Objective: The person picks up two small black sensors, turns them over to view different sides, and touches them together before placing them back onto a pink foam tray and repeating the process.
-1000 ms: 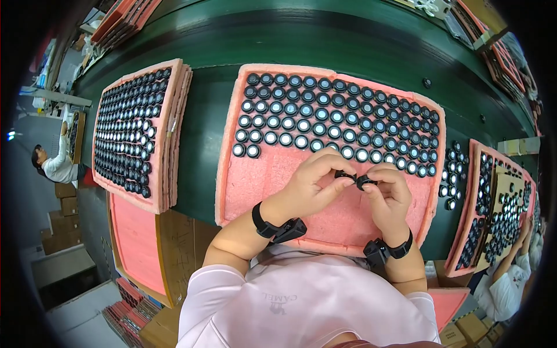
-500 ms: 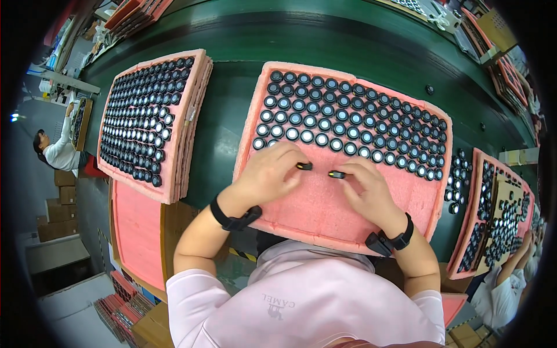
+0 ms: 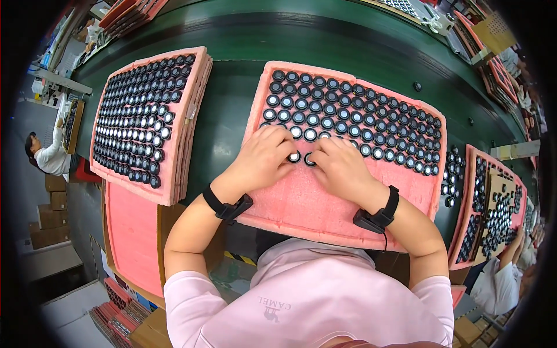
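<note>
Pink foam everywhere: a full stack of foam trays point(image 3: 148, 116) off to the left, packed edge to edge with small black round caps point(image 3: 130, 124), another pink sheet point(image 3: 130, 243) lower left hanging over a cardboard box, and more loaded trays point(image 3: 493, 209) crowding the right edge, where someone else's hand point(image 3: 513, 249) is poking around. All parked on a dark green table point(image 3: 232, 116). Far left, another person point(image 3: 46, 153) standing by stacked brown cartons. Dead centre, the big pink foam tray point(image 3: 325, 203), upper half filled with rows of black caps point(image 3: 360, 116), lower half still bare foam. Nothing really blocking the view except the hands themselves, covering part of the lowest filled row. Left hand point(image 3: 264, 156) palm down, fingers curled, tips pressing on a black cap point(image 3: 294, 156) at the front edge of the filled rows. Right hand point(image 3: 339, 165) mirrored right beside it, fingers bent over a second cap point(image 3: 309, 159), the two caps almost touching between the fingertips. Can't tell for sure whether pinched or just pushed down into the foam. Black wrist straps point(image 3: 227, 206) on both arms.
</note>
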The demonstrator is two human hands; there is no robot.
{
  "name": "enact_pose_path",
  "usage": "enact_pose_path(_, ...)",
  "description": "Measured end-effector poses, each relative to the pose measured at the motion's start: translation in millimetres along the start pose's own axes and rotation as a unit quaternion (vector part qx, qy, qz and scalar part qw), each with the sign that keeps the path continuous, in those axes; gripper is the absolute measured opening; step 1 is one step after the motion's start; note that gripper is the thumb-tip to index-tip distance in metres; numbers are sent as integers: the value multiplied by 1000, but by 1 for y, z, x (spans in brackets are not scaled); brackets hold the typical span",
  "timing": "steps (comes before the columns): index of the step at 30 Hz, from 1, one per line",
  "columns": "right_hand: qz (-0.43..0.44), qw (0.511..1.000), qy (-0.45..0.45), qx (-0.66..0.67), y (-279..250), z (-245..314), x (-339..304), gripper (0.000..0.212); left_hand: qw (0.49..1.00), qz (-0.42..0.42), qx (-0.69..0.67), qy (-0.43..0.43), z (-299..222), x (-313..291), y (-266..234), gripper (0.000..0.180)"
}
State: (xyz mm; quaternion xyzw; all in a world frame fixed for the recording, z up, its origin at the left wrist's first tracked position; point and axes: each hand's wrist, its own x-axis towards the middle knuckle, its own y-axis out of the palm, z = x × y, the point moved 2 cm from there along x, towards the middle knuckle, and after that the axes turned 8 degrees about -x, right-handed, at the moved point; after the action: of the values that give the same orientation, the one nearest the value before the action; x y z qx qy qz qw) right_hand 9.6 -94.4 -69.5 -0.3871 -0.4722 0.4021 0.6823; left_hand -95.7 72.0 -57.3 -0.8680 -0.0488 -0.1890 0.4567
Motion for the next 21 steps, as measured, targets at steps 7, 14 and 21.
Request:
enact_pose_path(7,-12,999,23,-20,11,-7,10,15,999,-19,18,-29,9,3,5,26)
enact_pose_path(14,-25,998,53,1,-16,-24,21,17,998,-13,-22,-51,8,3,2,27)
enact_pose_path(21,-16,978,193,-79,-55,-121,41,21,998,1,-42,-40,-16,-1,-14,29)
